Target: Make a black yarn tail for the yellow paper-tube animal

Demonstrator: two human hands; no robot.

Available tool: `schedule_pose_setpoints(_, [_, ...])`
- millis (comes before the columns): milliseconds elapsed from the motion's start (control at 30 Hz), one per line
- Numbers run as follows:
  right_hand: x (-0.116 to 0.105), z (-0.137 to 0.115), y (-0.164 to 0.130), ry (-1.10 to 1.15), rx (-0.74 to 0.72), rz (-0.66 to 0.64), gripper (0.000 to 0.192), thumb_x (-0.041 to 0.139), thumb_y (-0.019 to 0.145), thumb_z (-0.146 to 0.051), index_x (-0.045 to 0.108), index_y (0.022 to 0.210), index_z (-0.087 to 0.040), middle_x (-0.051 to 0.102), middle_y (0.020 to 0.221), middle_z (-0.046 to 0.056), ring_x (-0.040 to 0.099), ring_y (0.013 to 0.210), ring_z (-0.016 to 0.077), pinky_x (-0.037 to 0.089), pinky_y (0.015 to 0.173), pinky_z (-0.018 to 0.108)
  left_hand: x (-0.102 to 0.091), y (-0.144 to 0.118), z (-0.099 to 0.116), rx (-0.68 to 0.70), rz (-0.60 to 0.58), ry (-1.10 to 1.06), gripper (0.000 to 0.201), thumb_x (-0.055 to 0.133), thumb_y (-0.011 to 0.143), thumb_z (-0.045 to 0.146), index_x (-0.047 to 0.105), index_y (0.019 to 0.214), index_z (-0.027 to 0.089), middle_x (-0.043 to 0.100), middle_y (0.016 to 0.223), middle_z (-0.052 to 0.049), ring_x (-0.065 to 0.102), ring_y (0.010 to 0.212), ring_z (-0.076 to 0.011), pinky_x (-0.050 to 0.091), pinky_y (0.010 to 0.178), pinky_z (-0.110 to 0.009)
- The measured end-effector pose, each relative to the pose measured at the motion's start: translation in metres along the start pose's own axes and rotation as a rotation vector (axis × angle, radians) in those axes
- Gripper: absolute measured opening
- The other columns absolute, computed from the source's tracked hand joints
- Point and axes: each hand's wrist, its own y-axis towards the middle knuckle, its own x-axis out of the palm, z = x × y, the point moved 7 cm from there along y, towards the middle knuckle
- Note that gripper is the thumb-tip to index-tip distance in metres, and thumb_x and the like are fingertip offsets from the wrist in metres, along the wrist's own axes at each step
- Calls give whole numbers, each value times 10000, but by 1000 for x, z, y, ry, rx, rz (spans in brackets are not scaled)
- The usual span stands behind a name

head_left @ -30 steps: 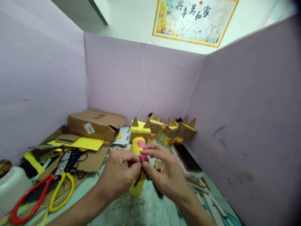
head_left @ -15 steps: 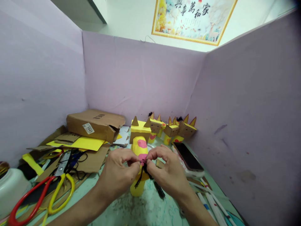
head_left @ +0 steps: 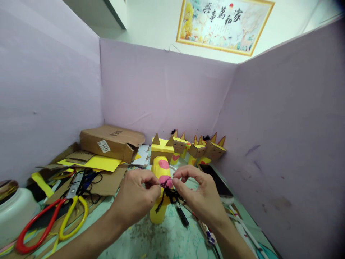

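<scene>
Lower middle of the frame: left hand (head_left: 134, 199) and right hand (head_left: 201, 198) meet over a tuft of black yarn (head_left: 169, 193), fingertips of both pinched together on its strands. The yarn hangs against a yellow tube figure (head_left: 161, 187) with pink spots and a box head with pointed ears, standing upright on the green table (head_left: 167, 239) just behind the hands. A black marker (head_left: 182, 216) lies on the table below the right hand. Behind, middle of the frame, a row of small finished figures (head_left: 199, 149) stands against the purple back wall. Left of them a cardboard box (head_left: 111, 142) sits over yellow paper (head_left: 94, 163) and cardboard scraps. Lower left: scissors (head_left: 51, 223) with red and yellow handles, and at the left edge a white jar (head_left: 13, 212). A phone (head_left: 218, 185) lies partly hidden behind the right hand. Pens (head_left: 248, 233) lie at lower right. A framed picture (head_left: 223, 25) hangs at the top of the frame.
</scene>
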Motion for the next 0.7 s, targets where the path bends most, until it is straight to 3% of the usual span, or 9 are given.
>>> schedule_pose_setpoints(200, [11,-9,-4,-37,-218,-77,193,626,750,-213,700,927,-191,658,994,75,573,945,222,394,873,401,2,-1,7,112,4,13,191,503,653,227,553,478,168,602,526,6,536,563,-145,388,594,-264])
schedule_pose_setpoints(300, [18,-8,-4,-25,-244,-113,124,588,765,-177,702,810,-198,676,897,52,584,905,204,376,887,406,2,-2,10,154,20,20,194,504,670,219,576,498,165,630,552,-3,555,590,-153,399,642,-281])
schedule_pose_setpoints(400, [15,-4,0,18,-171,-65,135,550,712,-132,665,680,-195,679,759,20,598,792,185,406,816,371,3,-1,8,147,25,40,190,498,659,203,579,491,164,628,544,-5,552,578,-155,394,627,-284])
schedule_pose_setpoints(567, [15,11,3,128,91,-72,119,513,661,-158,626,638,-189,661,704,5,581,713,169,422,697,300,6,0,-2,55,-20,77,175,485,630,184,549,468,169,571,499,8,520,548,-148,374,573,-270])
schedule_pose_setpoints(700, [20,12,2,162,122,-105,112,545,698,-219,653,693,-189,656,695,3,570,693,164,421,661,283,3,0,5,113,-26,80,182,491,653,179,542,478,167,587,527,3,532,569,-147,383,579,-268])
